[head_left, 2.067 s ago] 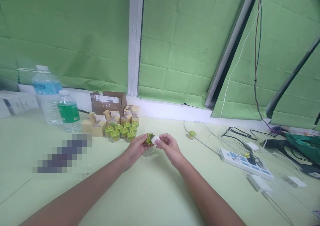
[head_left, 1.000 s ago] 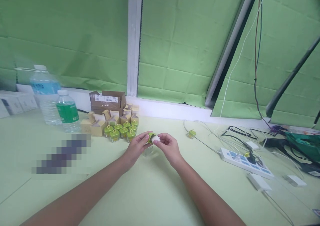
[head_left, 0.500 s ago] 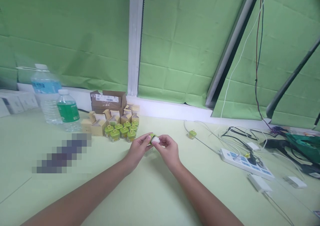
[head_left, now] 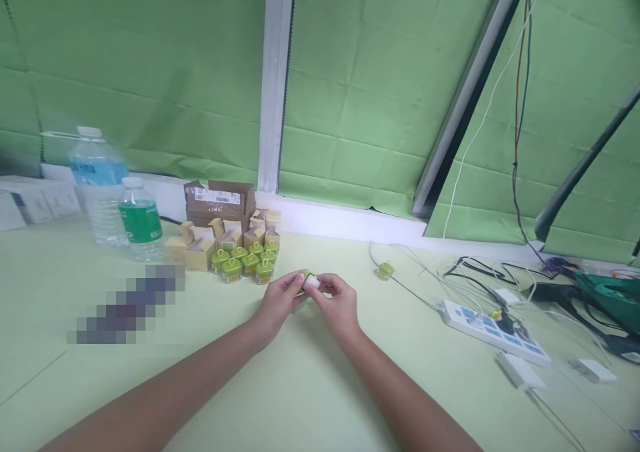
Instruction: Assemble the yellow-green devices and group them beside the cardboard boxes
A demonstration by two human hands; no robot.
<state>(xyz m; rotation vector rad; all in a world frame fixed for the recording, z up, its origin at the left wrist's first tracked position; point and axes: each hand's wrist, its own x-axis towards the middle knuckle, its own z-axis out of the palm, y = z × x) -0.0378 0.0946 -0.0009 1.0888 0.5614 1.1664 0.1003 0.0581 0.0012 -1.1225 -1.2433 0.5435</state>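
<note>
My left hand (head_left: 279, 303) pinches a small green lid (head_left: 307, 275) between thumb and fingers. My right hand (head_left: 339, 302) is closed from the other side, its thumb against a white piece (head_left: 313, 281) at the lid's underside. Fingers hide most of both parts. Something clear, partly covered by my hands, shows just beneath them, too faint to name. Left of my hands stand several small clear jars with looped green lids (head_left: 250, 263). One more green-lidded jar (head_left: 385, 270) sits off to the right, beside a cable.
Small opened cartons (head_left: 200, 254) and a brown cardboard box (head_left: 220, 202) stand behind the jars. Two water bottles (head_left: 141, 222) are farther left, near white boxes (head_left: 50, 199). A power strip (head_left: 495, 332), adapters (head_left: 520, 371) and tangled cables lie on the right.
The view has shifted slightly. Both hands stay together at the same spot, with the lid and white piece turned a little between the fingers.
</note>
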